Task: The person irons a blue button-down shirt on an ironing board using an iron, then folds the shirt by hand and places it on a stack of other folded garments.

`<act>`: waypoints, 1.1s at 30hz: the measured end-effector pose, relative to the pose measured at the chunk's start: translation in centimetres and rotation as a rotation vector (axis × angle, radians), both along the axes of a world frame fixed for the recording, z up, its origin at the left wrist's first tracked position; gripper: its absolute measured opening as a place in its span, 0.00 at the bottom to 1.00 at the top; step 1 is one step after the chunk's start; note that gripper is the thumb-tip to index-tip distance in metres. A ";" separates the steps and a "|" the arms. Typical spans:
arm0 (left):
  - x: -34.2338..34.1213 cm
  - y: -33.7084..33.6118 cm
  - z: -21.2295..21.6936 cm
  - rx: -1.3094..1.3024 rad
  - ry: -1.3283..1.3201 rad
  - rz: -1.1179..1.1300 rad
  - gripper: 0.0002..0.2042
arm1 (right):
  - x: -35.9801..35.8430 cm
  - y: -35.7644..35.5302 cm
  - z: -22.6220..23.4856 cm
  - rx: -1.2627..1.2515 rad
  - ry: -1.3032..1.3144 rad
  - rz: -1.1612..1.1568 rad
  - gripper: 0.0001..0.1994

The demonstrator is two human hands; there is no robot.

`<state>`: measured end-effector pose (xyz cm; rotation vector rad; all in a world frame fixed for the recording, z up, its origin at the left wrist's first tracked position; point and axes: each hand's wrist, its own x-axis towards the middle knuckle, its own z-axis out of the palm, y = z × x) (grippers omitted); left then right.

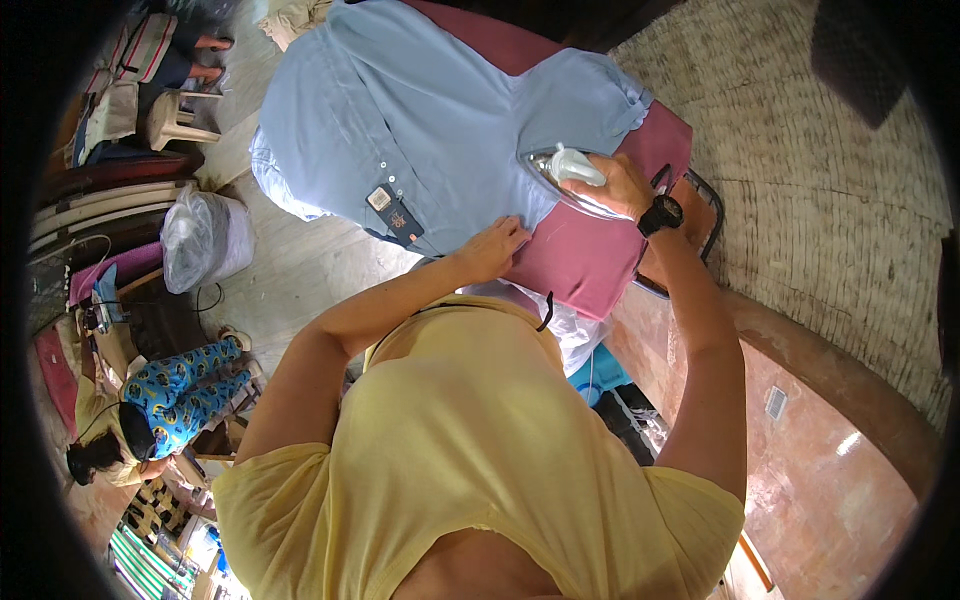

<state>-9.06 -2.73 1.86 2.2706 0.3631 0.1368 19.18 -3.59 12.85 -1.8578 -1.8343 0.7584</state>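
Note:
A light blue button-up shirt (pixel 440 120) lies spread over the maroon-covered ironing board (pixel 580 262). My right hand (pixel 622 186) is closed round the handle of a steam iron (pixel 566 170) with a pale grey body. The iron rests at the edge of the shirt's sleeve, partly over the maroon cover. My left hand (pixel 495 248) lies with its fingers stretched out on the shirt's near edge, beside the bare cover. A dark hang tag (pixel 396 213) is on the shirt near its buttons, left of my left hand.
A metal-framed iron rest (pixel 708 215) juts from the board's right end, close to the wall (pixel 810 170). White plastic sacks (pixel 205 238) stand on the floor at left. Another person (pixel 170 400) works at the lower left. A stool (pixel 180 120) stands at the far left.

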 end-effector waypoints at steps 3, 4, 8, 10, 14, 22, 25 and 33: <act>-2.2 0.7 1.7 0.282 0.027 -0.066 0.29 | -0.3 0.2 2.1 -0.189 -0.294 -0.059 0.27; -3.0 1.0 1.9 0.349 0.067 -0.093 0.29 | 0.2 0.0 1.3 -0.169 -0.155 -0.123 0.29; -4.8 1.4 1.7 0.410 0.057 0.010 0.28 | 1.2 -0.4 0.4 -0.052 -0.248 -0.008 0.26; -5.3 1.4 -0.3 0.396 0.045 0.023 0.28 | 0.0 -0.1 1.7 -0.027 -0.211 0.039 0.25; -5.0 2.9 2.8 0.355 0.074 0.092 0.24 | -3.6 -0.7 2.0 0.026 -0.155 0.056 0.27; -5.9 3.7 1.2 0.286 0.174 0.309 0.17 | -4.8 -3.4 -0.9 0.077 -0.088 -0.113 0.24; -4.1 6.2 1.6 0.197 0.151 0.372 0.17 | -5.0 -3.3 -0.9 0.048 -0.063 -0.221 0.26; 6.5 20.7 2.7 0.574 -0.191 0.437 0.18 | -5.3 -0.6 1.9 -0.294 0.013 -0.326 0.28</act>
